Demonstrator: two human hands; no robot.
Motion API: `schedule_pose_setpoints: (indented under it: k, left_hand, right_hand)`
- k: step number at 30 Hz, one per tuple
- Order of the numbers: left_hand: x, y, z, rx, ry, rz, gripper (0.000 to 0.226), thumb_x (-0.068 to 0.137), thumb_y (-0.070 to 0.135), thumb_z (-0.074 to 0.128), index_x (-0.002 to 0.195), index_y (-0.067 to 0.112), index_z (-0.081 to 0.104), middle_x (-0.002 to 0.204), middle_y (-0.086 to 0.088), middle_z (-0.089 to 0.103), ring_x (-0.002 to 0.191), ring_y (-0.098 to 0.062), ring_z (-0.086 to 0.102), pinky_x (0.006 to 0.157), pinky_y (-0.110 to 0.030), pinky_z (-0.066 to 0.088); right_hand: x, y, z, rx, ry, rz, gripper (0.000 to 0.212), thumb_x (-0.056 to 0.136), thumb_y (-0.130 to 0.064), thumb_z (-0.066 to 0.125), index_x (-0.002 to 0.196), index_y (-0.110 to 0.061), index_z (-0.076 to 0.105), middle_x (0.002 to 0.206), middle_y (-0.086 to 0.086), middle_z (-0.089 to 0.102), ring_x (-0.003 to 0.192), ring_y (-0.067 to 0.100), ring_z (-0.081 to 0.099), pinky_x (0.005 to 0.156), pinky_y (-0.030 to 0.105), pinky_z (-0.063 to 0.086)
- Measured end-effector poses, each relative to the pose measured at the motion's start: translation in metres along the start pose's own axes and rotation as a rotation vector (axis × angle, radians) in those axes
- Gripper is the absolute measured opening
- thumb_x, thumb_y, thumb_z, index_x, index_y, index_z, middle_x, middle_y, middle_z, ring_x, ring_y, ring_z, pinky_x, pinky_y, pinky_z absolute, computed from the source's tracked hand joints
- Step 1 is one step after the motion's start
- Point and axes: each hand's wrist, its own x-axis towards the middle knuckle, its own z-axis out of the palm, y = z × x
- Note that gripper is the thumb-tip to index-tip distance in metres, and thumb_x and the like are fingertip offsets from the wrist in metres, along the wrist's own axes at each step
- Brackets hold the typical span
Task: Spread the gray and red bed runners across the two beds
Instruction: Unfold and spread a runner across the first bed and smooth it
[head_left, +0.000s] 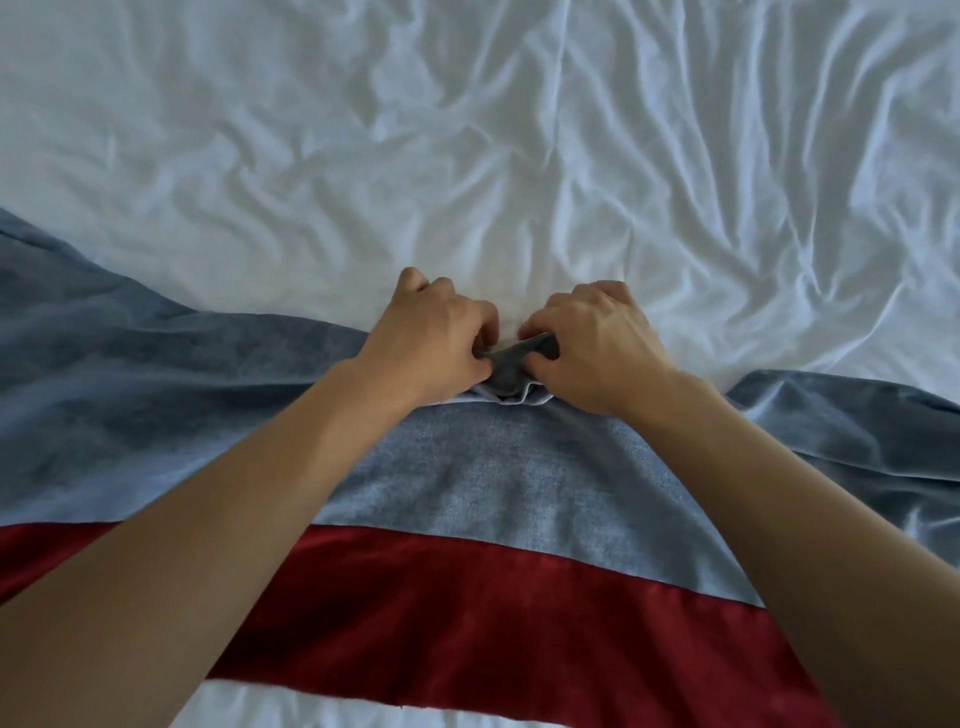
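Velvety gray and red, the bed runner lies across the near part of the white sheet, and we've got its far gray edge bunched between us: left hand and right hand both curled tight, pinching the same little fold. It looks soft, limp and light, likely to drag and wrinkle, so we'd grip along that hem with hands spread wider. How far the runner reaches sideways we can't tell; it runs out of view.
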Motion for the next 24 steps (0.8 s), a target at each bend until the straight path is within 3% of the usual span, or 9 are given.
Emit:
schedule_pose_setpoints:
  k: [3, 6, 8, 11, 14, 20, 24]
  left_hand:
    - [0.004, 0.003, -0.003, 0.020, 0.120, 0.042, 0.006, 0.084, 0.032, 0.062, 0.079, 0.029, 0.063, 0.071, 0.012, 0.057, 0.079, -0.015, 0.051, 0.082, -0.033, 0.026]
    - [0.013, 0.006, -0.009, 0.000, 0.225, 0.007, 0.010, 0.087, 0.033, 0.060, 0.081, 0.026, 0.063, 0.072, 0.010, 0.061, 0.075, -0.016, 0.052, 0.083, -0.034, 0.028]
    - [0.016, 0.000, -0.011, -0.017, 0.172, -0.014, 0.006, 0.087, 0.032, 0.057, 0.086, 0.026, 0.060, 0.075, 0.007, 0.061, 0.076, -0.017, 0.052, 0.087, -0.034, 0.029]
    - [0.016, -0.014, -0.011, -0.051, 0.113, -0.030, 0.006, 0.085, 0.029, 0.056, 0.089, 0.025, 0.055, 0.076, 0.004, 0.060, 0.075, -0.019, 0.052, 0.092, -0.035, 0.030]
    - [0.014, -0.021, -0.017, -0.025, 0.136, -0.018, 0.008, 0.085, 0.030, 0.055, 0.090, 0.024, 0.056, 0.074, 0.004, 0.060, 0.073, -0.020, 0.052, 0.089, -0.035, 0.028]
    - [0.000, -0.061, -0.023, -0.042, 0.053, -0.054, 0.003, 0.086, 0.033, 0.057, 0.089, 0.032, 0.058, 0.076, 0.005, 0.049, 0.082, -0.020, 0.043, 0.084, -0.031, 0.023]
    - [-0.003, -0.069, -0.030, -0.010, 0.105, -0.009, 0.007, 0.083, 0.030, 0.058, 0.088, 0.028, 0.062, 0.073, 0.003, 0.046, 0.075, -0.019, 0.039, 0.080, -0.030, 0.020]
  right_hand:
    - [0.004, -0.001, -0.002, -0.010, 0.090, 0.033, 0.018, 0.084, -0.022, 0.060, 0.092, -0.024, 0.076, 0.086, -0.001, 0.072, 0.088, 0.023, 0.061, 0.102, 0.034, 0.031]
    - [0.011, 0.004, -0.010, -0.028, 0.187, 0.182, 0.020, 0.085, -0.019, 0.057, 0.088, -0.023, 0.076, 0.079, 0.004, 0.072, 0.084, 0.025, 0.060, 0.101, 0.035, 0.033]
    - [0.011, 0.004, -0.013, -0.002, 0.188, 0.233, 0.020, 0.085, -0.020, 0.057, 0.089, -0.023, 0.076, 0.078, 0.004, 0.071, 0.086, 0.025, 0.059, 0.101, 0.035, 0.032]
    - [0.019, -0.016, -0.009, 0.042, 0.149, 0.134, 0.016, 0.087, -0.025, 0.059, 0.090, -0.024, 0.074, 0.074, -0.003, 0.067, 0.079, 0.022, 0.058, 0.099, 0.034, 0.035]
    - [0.033, -0.033, -0.005, -0.020, 0.150, 0.065, 0.019, 0.089, -0.020, 0.056, 0.088, -0.020, 0.075, 0.073, 0.001, 0.069, 0.075, 0.024, 0.060, 0.099, 0.034, 0.033]
    - [0.043, -0.035, -0.008, -0.007, 0.120, 0.159, 0.018, 0.087, -0.024, 0.058, 0.091, -0.023, 0.075, 0.078, 0.002, 0.071, 0.082, 0.023, 0.060, 0.105, 0.038, 0.036]
    - [0.063, -0.070, 0.001, -0.009, 0.123, 0.004, 0.019, 0.082, -0.014, 0.060, 0.090, -0.021, 0.075, 0.076, 0.005, 0.071, 0.080, 0.029, 0.062, 0.092, 0.032, 0.036]
